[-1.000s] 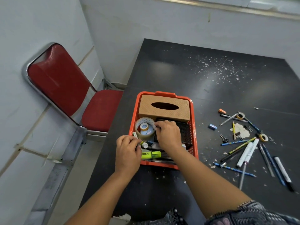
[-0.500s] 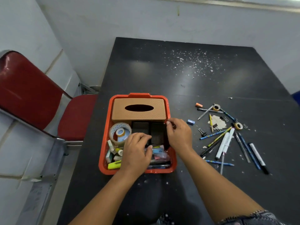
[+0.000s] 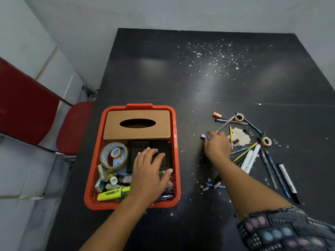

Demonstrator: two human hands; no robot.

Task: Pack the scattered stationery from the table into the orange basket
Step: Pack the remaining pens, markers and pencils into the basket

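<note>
The orange basket (image 3: 94, 160) stands on the black table (image 3: 199, 84) at the front left. It holds a tan tissue box (image 3: 116, 131), a large clear tape roll (image 3: 105, 156), a black mesh holder (image 3: 139, 147), a yellow highlighter (image 3: 112, 193) and small bits. My left hand (image 3: 150, 173) lies flat inside the basket, fingers spread over the mesh holder. To the right, my right hand (image 3: 217, 146) pinches a small blue eraser (image 3: 205, 136) with thumb and forefinger at the table surface. Beyond it lie scattered pens and pencils (image 3: 272, 165), white markers (image 3: 251, 158) and two small yellow tape rolls (image 3: 239, 117).
A small orange eraser (image 3: 217, 115), binder clips (image 3: 237, 143) and a torn paper scrap (image 3: 241, 136) lie among the pens. White flakes dot the far tabletop (image 3: 213, 58). A red chair (image 3: 74, 124) stands left of the table by the wall.
My right hand left the basket and reached right to the blue eraser. My left hand slid a little further in over the mesh holder. The camera view swung right.
</note>
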